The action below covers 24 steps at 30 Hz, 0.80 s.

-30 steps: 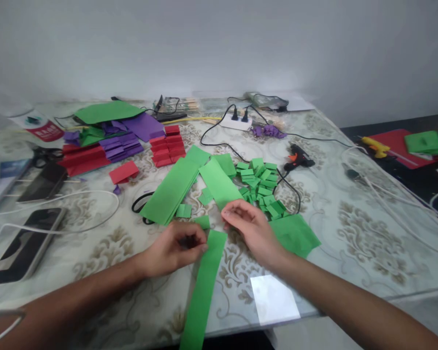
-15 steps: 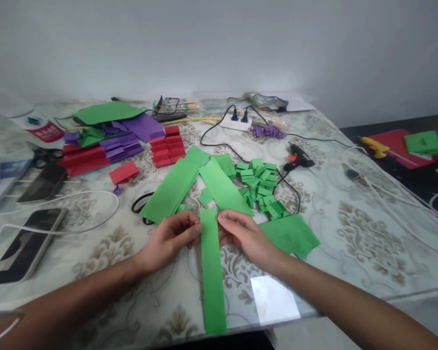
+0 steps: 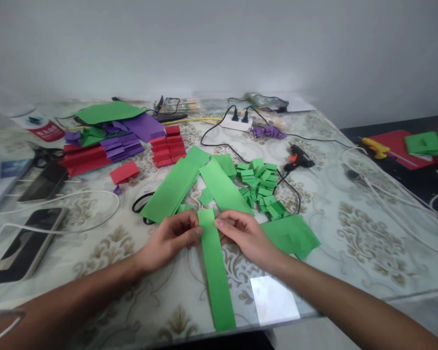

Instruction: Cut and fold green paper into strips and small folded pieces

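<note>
A long green paper strip (image 3: 216, 277) runs from between my hands down to the table's front edge. My left hand (image 3: 178, 236) pinches its upper left side, thumb on top. On the opposite side, my right hand (image 3: 243, 236) has thumb and fingers closed at the strip's right edge near the top. Just beyond lie a stack of green strips (image 3: 173, 187), a wider green strip (image 3: 224, 187) and a heap of small folded green pieces (image 3: 263, 187). A crumpled green sheet (image 3: 295, 234) lies partly behind my right hand.
A black glue gun (image 3: 298, 158) with its cord and a white power strip (image 3: 236, 121) stand behind the green pieces. Leftward are red folded papers (image 3: 168, 148), purple papers (image 3: 121, 147), scissors (image 3: 45, 154), a phone (image 3: 25, 245) and a bottle (image 3: 40, 124).
The green strip has moved up and right, between both hands. My right hand has come from the wider strip to its edge. Lately the strip's lower end has swung slightly right.
</note>
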Available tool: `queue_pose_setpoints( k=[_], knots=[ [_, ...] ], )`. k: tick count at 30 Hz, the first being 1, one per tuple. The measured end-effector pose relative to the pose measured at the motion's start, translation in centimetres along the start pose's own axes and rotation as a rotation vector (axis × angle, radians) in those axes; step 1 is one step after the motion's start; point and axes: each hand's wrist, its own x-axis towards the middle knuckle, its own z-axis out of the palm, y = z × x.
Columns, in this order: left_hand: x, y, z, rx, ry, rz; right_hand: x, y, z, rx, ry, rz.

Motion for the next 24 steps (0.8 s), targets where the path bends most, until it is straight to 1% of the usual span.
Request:
queue_pose_setpoints(
  k=[4,7,11,14,16,21,24],
  knots=[
    [-0.02,-0.02,-0.02,-0.004,-0.014,-0.004,0.07,0.30,0.04,-0.036,0.027,-0.009],
    [-0.10,-0.33,-0.08,-0.006,-0.026,-0.008,0.04,0.57,0.10,-0.005,0.043,-0.021],
    [-0.25,-0.69,-0.15,0.014,-0.053,-0.003,-0.17,0.69,0.16,0.034,0.034,-0.056],
    [-0.27,-0.71,-0.16,0.032,-0.071,0.003,-0.30,0.59,0.13,-0.040,-0.001,-0.080],
    [-0.23,-0.67,-0.13,0.028,-0.070,0.009,-0.30,0.48,0.11,-0.097,-0.021,-0.071],
    [-0.02,-0.60,0.09,-0.045,0.006,0.005,-0.17,0.29,0.12,-0.155,-0.009,-0.046],
    [0.06,-0.50,0.23,-0.083,0.051,0.004,-0.15,0.44,0.03,-0.187,-0.027,-0.023]
  ],
)
